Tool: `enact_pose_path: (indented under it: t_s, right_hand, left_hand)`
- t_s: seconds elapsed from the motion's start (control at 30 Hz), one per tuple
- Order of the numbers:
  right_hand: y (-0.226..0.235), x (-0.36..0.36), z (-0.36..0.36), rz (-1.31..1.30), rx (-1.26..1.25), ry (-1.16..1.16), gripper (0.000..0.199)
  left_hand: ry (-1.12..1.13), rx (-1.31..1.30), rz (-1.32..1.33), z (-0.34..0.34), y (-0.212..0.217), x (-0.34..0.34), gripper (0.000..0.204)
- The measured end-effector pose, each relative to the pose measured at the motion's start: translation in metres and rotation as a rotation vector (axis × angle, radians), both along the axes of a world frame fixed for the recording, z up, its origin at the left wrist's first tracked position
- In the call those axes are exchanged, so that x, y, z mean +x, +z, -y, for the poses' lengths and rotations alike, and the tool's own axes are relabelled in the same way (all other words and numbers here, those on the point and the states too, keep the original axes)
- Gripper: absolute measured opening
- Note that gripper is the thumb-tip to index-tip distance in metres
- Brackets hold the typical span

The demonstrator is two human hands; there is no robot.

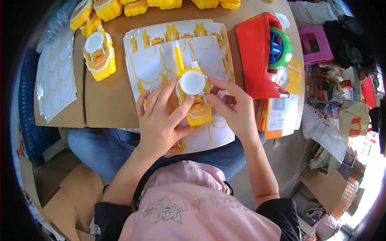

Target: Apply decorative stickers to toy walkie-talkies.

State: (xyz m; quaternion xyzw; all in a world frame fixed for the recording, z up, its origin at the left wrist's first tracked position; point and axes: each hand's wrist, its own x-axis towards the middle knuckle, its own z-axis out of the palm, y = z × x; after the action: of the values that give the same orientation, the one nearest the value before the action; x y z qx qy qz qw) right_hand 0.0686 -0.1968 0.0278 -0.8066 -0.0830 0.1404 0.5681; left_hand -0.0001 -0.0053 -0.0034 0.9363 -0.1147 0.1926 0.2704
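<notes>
At the left edge of the frame stood a blue crate [34, 112], and below it, at the lower left, an open cardboard box [78, 195]. A pale sheet of cut-out stickers [56, 88] lay along the left side of the brown table [120, 94], and yellow toys [108, 10] were lined up across its top edge. Just below them, at the upper left, lay another yellow toy walkie-talkie [98, 56], with a round white speaker and a printed front. Sticker sheets [146, 64] overlapped in the middle of the frame, and over them was the walkie-talkie being worked on [196, 89], its long yellow aerial pointing up. The left hand [161, 110] grasped this toy by its left side, fingers spread, one fingertip on the front and the thumb near the bottom. Below, the person wore a pink top [193, 213] with black sleeves. The right hand [235, 102] was bent at the toy's right edge, thumb and forefinger close against it; I could not tell whether they pinched anything. Right of that stood a red tape dispenser [253, 52] with a green roll [286, 46], above some papers [281, 116]. A purple stool [317, 58] and bags [352, 118] crowded the right side.
</notes>
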Motion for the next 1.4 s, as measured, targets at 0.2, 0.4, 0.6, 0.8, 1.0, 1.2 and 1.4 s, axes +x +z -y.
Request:
enact_pose_path:
  t_s: [0.2,0.4,0.6,0.8,1.0,1.2,1.4]
  right_hand:
    - [-0.006,-0.008,0.008,0.046,0.097,0.053,0.046]
    - [0.001,-0.008,0.001,-0.168,0.252,-0.024,0.047]
    - [0.003,-0.008,-0.004,-0.284,0.157,-0.189,0.031]
    - [0.005,-0.017,-0.012,0.227,-0.261,-0.055,0.038]
    - [0.033,-0.015,-0.026,0.022,0.11,-0.12,0.066]
    - [0.062,0.03,-0.041,-0.014,0.176,-0.027,0.064]
    - [0.024,0.067,-0.131,-0.007,0.034,0.174,0.065]
  left_hand:
    - [-0.014,0.033,0.017,-0.004,0.0,0.002,0.078]
    - [-0.083,-0.002,0.128,-0.007,-0.009,-0.001,0.062]
    - [-0.117,0.015,0.222,-0.007,-0.008,-0.007,0.055]
    - [-0.125,-0.008,0.292,-0.005,-0.008,-0.011,0.041]
    - [-0.196,-0.115,0.249,-0.013,0.018,-0.021,0.036]
    - [0.387,-0.215,0.329,-0.098,0.046,0.028,0.058]
    - [0.355,-0.024,0.08,-0.135,0.03,0.036,0.069]
